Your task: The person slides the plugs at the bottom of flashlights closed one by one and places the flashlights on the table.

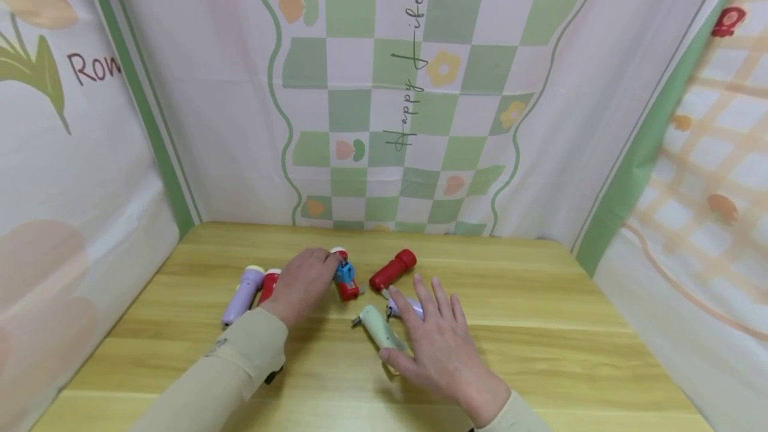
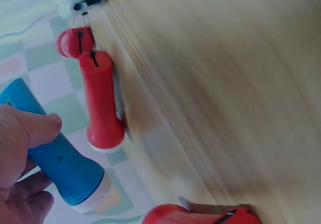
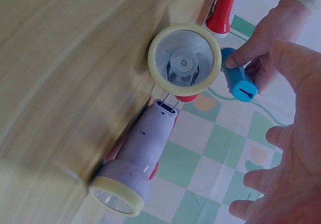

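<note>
Gripping the blue flashlight [image 2: 62,156] by its barrel, the left hand [image 1: 303,282] lays its thumb across one side and curls its fingers round the other; this mid-body hold leaves the white head and slotted tail uncovered, likely keeping the light balanced. It seems raised off the wooden tabletop [image 1: 540,325], near a red flashlight [image 1: 348,292] with its plug prongs out.

Spread wide and holding nothing, the right hand [image 1: 441,345] lies over a lavender flashlight [image 3: 145,138] and beside the mint-green flashlight [image 1: 375,325]; whether any finger touches either is unclear. The separated fingers probably suit hovering over loose, rollable barrels. Prongs jut from both of these tails too, and may help check rolling.

Farther back rests an all-red flashlight [image 1: 390,273], on its side. Off by the left forearm, a second lavender flashlight [image 1: 242,295] and a white-rimmed red flashlight [image 1: 270,283] lie side by side, perhaps grouped deliberately.
</note>
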`<state>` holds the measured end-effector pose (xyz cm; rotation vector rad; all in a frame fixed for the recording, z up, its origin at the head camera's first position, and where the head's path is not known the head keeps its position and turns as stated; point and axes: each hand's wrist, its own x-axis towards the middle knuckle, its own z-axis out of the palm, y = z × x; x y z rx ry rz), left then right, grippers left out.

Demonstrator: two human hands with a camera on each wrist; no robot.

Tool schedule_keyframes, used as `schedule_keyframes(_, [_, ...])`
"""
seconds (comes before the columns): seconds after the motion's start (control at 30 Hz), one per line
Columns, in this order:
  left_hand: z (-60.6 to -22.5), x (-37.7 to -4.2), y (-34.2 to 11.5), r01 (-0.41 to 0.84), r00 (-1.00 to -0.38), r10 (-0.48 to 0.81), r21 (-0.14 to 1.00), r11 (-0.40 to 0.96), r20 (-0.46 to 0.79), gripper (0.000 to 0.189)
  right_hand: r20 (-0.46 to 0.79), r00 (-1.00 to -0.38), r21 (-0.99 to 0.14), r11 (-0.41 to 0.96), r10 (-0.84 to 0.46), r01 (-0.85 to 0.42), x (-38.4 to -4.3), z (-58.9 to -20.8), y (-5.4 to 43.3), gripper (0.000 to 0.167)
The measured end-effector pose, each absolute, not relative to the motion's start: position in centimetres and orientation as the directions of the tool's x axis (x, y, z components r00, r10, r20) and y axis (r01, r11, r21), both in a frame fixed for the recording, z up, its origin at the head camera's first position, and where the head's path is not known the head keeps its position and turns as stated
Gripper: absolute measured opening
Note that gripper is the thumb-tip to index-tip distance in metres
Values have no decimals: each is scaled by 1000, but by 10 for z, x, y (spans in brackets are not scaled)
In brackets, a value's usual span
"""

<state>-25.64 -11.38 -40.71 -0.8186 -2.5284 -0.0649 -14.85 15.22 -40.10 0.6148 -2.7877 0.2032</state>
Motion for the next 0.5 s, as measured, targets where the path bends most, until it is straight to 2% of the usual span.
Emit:
schedule_keyframes(0.1, [-404, -251, -110, 576, -715, 537, -58, 816, 449, 29, 301, -870, -79, 899, -391, -431, -149, -400, 152, 88])
schedule_keyframes(0.3, [-397, -239, -103, 567, -772, 504, 60, 822, 387, 37, 299, -869, -69, 899, -395, -433, -149, -399, 153, 88])
schedule_keyframes(0.5, [-397, -232, -100, 568, -793, 486, 159, 807, 368, 39, 298, -869, -82, 896, -396, -436, -149, -399, 153, 88])
